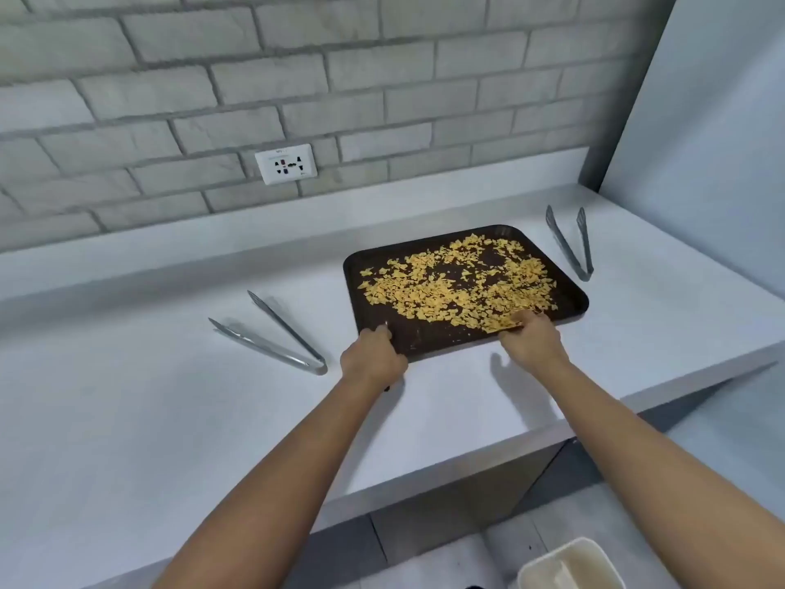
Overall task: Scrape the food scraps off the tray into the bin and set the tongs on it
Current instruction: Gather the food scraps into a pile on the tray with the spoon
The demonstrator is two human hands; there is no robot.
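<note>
1. Hands first: my left hand (371, 352) is curled around the near left corner of the tray (569, 291), fingers folded over the rim, thumb side up.
2. My right hand (531, 340) grips the near edge of the tray further right, its fingers closed down onto the rim and touching the nearest scraps (458, 282). Both arms reach forward, bare to the elbow.
3. The tray is dark brown, with rounded corners, lying flat on the counter (170, 418) at a slight angle. Yellow-orange flaky scraps cover most of it, thickest through the middle and right; the near left strip is mostly bare.
4. The counter is pale grey and plain. It ends at a white side wall on the right, and its front edge runs diagonally below my arms.
5. One pair of metal tongs (272, 335) lies on the counter to the left of my left hand, near but not touching it, its arms spread and the joined end toward me.
6. A second pair of tongs (571, 244) lies beyond the tray's right side, well apart from my right hand.
7. Behind the counter is a grey brick wall with a white socket plate (285, 163).
8. The bin (571, 565), pale and open, stands on the floor below my right forearm.
</note>
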